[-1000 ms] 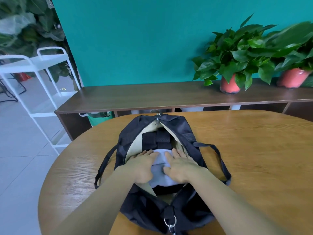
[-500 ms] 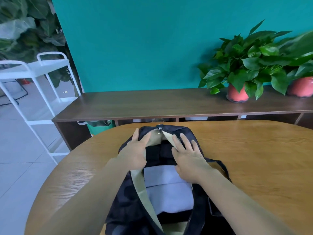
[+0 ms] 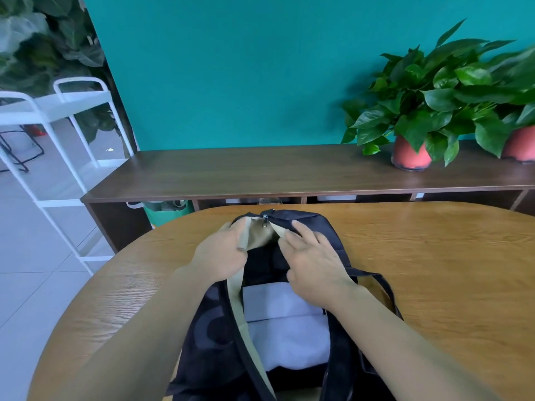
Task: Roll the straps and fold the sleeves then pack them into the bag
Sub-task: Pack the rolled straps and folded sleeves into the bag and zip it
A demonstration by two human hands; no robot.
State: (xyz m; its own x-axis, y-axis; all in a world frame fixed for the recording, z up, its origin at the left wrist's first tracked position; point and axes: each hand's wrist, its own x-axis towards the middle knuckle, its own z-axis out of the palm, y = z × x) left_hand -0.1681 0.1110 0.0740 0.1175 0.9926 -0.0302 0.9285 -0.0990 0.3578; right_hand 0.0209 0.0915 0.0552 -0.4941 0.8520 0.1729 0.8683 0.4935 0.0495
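A black bag [image 3: 208, 337] with beige lining lies open on the round wooden table [image 3: 434, 270]. Inside it sits a folded pale blue garment [image 3: 286, 316], with dark rolled straps [image 3: 263, 264] beyond it in shadow. My left hand [image 3: 223, 253] grips the left edge of the opening, thumb on the lining. My right hand [image 3: 312, 261] holds the right edge, fingers spread over the black fabric. Both hands are just short of the zipper pull [image 3: 265, 220] at the bag's far end. A black carry strap [image 3: 376, 280] loops out to the right.
Behind the table runs a long dark wooden bench [image 3: 260, 172] against a teal wall, with two potted plants [image 3: 411, 154] at its right end. A white wire trolley [image 3: 58, 117] stands at the left over a tiled floor.
Both hands left the folded garment and moved to the far end of the opening. They now hold the bag's two edges beside the zipper pull, and the left has closed on its edge.
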